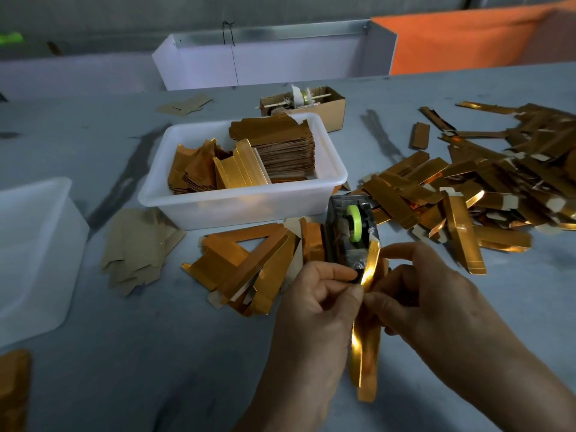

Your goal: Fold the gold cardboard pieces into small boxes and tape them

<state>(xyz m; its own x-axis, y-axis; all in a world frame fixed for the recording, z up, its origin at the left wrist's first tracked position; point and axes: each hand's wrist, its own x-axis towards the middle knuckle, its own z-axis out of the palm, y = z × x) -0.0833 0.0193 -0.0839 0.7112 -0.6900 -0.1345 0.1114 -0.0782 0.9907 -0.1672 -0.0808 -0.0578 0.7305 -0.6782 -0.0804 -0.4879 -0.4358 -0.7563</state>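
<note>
A long, narrow gold cardboard piece (364,347) is held upright-tilted between both hands, its top end beside the tape dispenser (350,235) with a green roll. My left hand (318,297) pinches the piece near its upper part with thumb and fingers. My right hand (417,294) grips it from the right, index finger stretched toward the top end. Flat gold blanks lie stacked in a white tub (330,182). Folded gold boxes lie in a big heap (467,188) at the right and a smaller pile (249,266) left of the dispenser.
Brown-side-up cardboard blanks (137,247) lie left of the tub. Another white tub (37,244) stands at the left edge. A small brown carton (324,104) with a spool sits behind the tub. White and orange bins line the table's far edge.
</note>
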